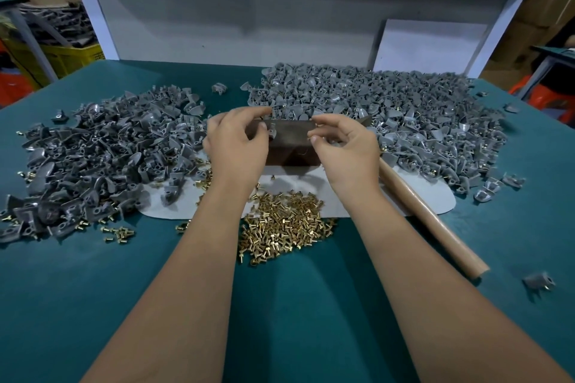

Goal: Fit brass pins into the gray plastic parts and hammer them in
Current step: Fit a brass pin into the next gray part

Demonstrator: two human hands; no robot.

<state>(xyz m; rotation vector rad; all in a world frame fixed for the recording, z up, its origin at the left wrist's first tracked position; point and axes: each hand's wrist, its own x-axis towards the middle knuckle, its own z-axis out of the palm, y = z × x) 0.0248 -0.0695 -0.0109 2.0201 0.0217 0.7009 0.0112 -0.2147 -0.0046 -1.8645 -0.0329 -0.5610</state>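
Over the dark block [291, 140], left hand [236, 146] grip pinching a gray plastic part [272, 130], right hand [345, 146] fingers curled, perhaps holding a pin

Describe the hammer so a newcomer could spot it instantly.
Start at the green table, then the white mat in its middle. The hammer lies along the mat's right edge, beside the right hand. Its long tan wooden handle is the only stick-shaped thing there.

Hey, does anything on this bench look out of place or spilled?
Mostly heaps, but one gray plastic part lies alone near the green table's right edge, and a few brass pins have strayed left of the main brass pile.
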